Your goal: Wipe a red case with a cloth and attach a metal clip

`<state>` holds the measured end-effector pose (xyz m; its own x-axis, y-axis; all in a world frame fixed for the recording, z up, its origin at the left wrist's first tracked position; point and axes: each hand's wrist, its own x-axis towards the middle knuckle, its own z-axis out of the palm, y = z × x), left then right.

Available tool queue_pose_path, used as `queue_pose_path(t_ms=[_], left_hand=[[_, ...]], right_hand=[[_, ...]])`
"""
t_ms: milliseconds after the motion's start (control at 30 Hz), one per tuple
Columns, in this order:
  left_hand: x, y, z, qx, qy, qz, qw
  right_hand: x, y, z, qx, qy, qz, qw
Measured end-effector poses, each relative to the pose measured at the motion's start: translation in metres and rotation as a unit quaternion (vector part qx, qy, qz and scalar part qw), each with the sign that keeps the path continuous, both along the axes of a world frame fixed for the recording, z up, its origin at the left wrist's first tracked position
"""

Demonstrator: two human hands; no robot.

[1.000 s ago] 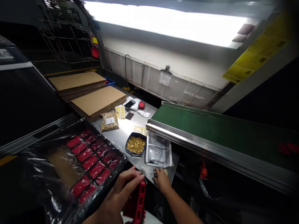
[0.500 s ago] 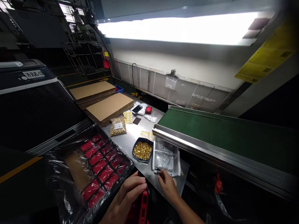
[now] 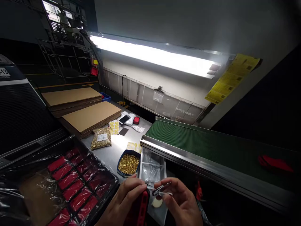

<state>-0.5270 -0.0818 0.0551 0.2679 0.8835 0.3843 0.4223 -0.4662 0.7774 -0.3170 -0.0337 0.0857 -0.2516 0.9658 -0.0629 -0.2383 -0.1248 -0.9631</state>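
Observation:
My left hand [image 3: 123, 197] is closed around a red and black plastic case [image 3: 142, 208] at the bottom centre. Pinched in the fingers of my right hand [image 3: 182, 201] is a small shiny metal tool [image 3: 158, 190] with thin arms, its exact kind unclear. Its tip is close to the case's upper edge; I cannot tell whether they touch. Just beyond my hands lies a grey tray [image 3: 164, 168] holding clear plastic bags [image 3: 150, 171]. Beside it stands a blue bin [image 3: 120, 173] of small brass-coloured parts [image 3: 128, 164]. A pale round disc [image 3: 157, 202] lies below the tool.
On the left, a plastic-lined crate [image 3: 109, 185] holds rows of red cases [image 3: 69, 180]. A green conveyor [image 3: 188, 141] runs to the right, with a red item [image 3: 275, 163] on it. Cardboard stacks [image 3: 92, 116], a bag of brass parts [image 3: 101, 139] and a phone [image 3: 124, 119] lie farther back.
My right hand has come from beside the tray to the red case and now holds the metal tool. The view has shifted right, and a red item now shows on the conveyor.

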Motion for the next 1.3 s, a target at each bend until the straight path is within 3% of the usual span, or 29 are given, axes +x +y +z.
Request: queue_pose_path(t_ms=[133, 300, 467, 733, 933, 1067, 1200, 1300], left_hand=[[-0.001, 0.003, 0.004, 0.02, 0.025, -0.018, 0.999], [-0.002, 0.006, 0.009, 0.032, 0.037, -0.041, 0.998], [0.0, 0.008, 0.015, 0.052, 0.032, -0.052, 0.997], [-0.002, 0.002, 0.01, 0.033, 0.041, -0.063, 0.997], [-0.001, -0.001, 0.015, 0.037, 0.043, -0.077, 0.995], [-0.001, -0.002, 0.022, 0.028, 0.078, -0.082, 0.993], [-0.001, -0.003, 0.029, 0.025, 0.093, -0.076, 0.992], [0.0, -0.002, 0.032, 0.031, 0.096, -0.069, 0.992]], right_hand=[[0.0, -0.007, 0.012, -0.002, -0.007, -0.027, 1.0], [0.001, -0.005, 0.02, 0.035, -0.063, -0.014, 0.997], [0.003, -0.005, 0.022, 0.039, -0.057, -0.003, 0.998], [0.004, -0.01, 0.021, 0.038, -0.059, 0.018, 0.997], [0.008, -0.014, 0.025, 0.051, -0.122, -0.057, 0.99], [0.018, -0.012, 0.028, 0.156, -0.177, -0.001, 0.972], [0.028, -0.005, 0.029, 0.281, -0.24, 0.07, 0.926], [0.031, -0.002, 0.032, 0.329, -0.266, 0.101, 0.9]])
